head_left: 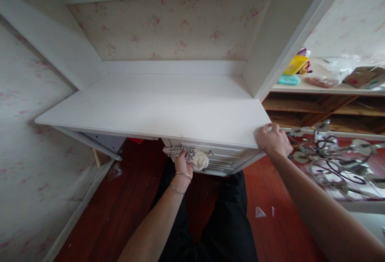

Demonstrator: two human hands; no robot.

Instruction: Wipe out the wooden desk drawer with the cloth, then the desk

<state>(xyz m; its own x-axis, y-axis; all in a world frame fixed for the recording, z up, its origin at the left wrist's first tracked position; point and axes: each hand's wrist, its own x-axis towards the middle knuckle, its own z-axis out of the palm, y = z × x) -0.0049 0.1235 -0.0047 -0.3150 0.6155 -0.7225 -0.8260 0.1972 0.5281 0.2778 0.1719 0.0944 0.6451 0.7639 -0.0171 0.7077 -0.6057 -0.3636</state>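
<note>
Fingers of the left hand were clenched around a patterned cream cloth, pressing it against the drawer front just under the front edge of the white desk top. Right hand lay on the desk's right front corner, fingers curled loosely over the edge, grasping nothing else. Beside that hand stood a metal ornament; a wooden shelf behind it held packets.

A home, prob. a bedroom: pink floral wallpaper, white built-in desk w/ drawers, dark red wood floor, wooden shelf w/ household bits, chandelier lying nearby.
</note>
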